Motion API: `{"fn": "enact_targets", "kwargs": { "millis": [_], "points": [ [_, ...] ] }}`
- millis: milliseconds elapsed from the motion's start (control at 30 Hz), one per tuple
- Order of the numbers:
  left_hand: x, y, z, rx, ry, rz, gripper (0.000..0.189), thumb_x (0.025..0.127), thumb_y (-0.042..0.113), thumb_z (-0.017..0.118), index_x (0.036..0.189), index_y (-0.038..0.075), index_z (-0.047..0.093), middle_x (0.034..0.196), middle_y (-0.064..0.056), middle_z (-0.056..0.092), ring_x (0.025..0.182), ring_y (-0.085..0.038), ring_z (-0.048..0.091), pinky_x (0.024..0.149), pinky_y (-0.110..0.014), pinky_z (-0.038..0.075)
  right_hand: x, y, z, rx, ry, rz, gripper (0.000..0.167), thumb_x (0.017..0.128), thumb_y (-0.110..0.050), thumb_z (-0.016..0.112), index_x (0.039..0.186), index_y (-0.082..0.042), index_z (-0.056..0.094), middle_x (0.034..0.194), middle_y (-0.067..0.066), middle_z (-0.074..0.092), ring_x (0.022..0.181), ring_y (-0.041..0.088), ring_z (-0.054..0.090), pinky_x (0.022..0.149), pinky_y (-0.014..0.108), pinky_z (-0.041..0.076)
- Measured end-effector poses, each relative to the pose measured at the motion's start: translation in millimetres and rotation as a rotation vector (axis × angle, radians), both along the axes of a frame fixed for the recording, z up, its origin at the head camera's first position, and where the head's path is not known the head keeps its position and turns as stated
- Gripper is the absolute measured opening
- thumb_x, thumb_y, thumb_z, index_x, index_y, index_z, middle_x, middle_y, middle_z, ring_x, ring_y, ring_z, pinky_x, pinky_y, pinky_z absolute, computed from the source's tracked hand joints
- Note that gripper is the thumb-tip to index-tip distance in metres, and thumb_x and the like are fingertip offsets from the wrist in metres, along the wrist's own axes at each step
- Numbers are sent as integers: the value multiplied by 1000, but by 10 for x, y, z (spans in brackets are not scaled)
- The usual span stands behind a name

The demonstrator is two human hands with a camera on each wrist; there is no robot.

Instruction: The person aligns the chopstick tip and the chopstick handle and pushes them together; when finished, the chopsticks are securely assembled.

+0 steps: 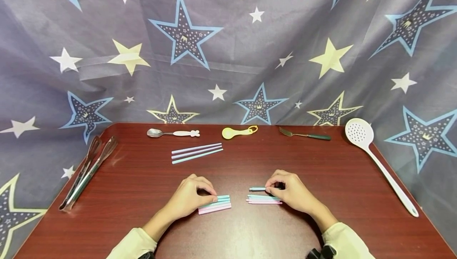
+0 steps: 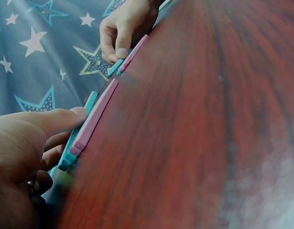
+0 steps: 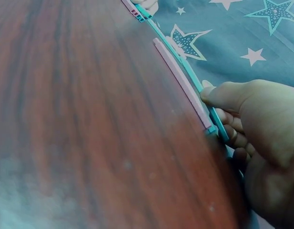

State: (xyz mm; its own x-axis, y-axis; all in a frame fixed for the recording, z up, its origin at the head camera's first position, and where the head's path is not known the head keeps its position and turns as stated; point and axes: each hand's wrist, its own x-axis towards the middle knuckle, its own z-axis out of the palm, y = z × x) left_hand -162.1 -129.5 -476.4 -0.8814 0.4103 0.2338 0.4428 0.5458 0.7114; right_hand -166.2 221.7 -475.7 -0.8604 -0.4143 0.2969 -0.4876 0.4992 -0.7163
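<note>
My left hand (image 1: pixel 189 197) pinches a thin teal stick (image 1: pixel 223 196), which looks like a bag-sealing clip, at its left end. It belongs to a row of teal sticks with pink sticks (image 1: pixel 215 209) on the near side. Across a gap to the right, my right hand (image 1: pixel 290 192) pinches another teal stick (image 1: pixel 258 189) between thumb and fingers. Just nearer lies a second row of teal and pink sticks (image 1: pixel 262 202), apart from the pinched one. Part of that stick is hidden by the fingers. In the right wrist view, the thumb lies on the teal stick (image 3: pixel 192 75).
Farther back lie two purple sticks (image 1: pixel 196 148) and a longer teal stick (image 1: pixel 197 156). Along the far edge are a white-handled spoon (image 1: pixel 183 133), a yellow measuring spoon (image 1: pixel 238 132) and a green-handled fork (image 1: pixel 317 137). Metal tongs (image 1: pixel 87 175) flank the left, a white skimmer (image 1: pixel 387 171) the right.
</note>
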Motion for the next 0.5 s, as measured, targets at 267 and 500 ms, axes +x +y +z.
{"fn": "enact_targets", "kwargs": {
  "millis": [267, 500],
  "points": [
    [-32, -21, 9, 26, 1, 4, 9, 84, 27, 86, 84, 33, 80, 86, 19, 74, 79, -1, 59, 70, -21, 47, -5, -15, 14, -8, -9, -13, 11, 89, -10, 80, 88, -21, 76, 85, -13, 66, 78, 1, 59, 69, 22, 52],
    [-55, -5, 203, 45, -38, 35, 6, 88, 35, 83, 87, 30, 79, 78, 20, 73, 68, 3, 62, 63, -21, 52, -16, 12, 110, -16, 58, -46, 12, 89, -10, 80, 89, -21, 77, 85, -12, 66, 79, 1, 60, 70, 24, 52]
  ]
}}
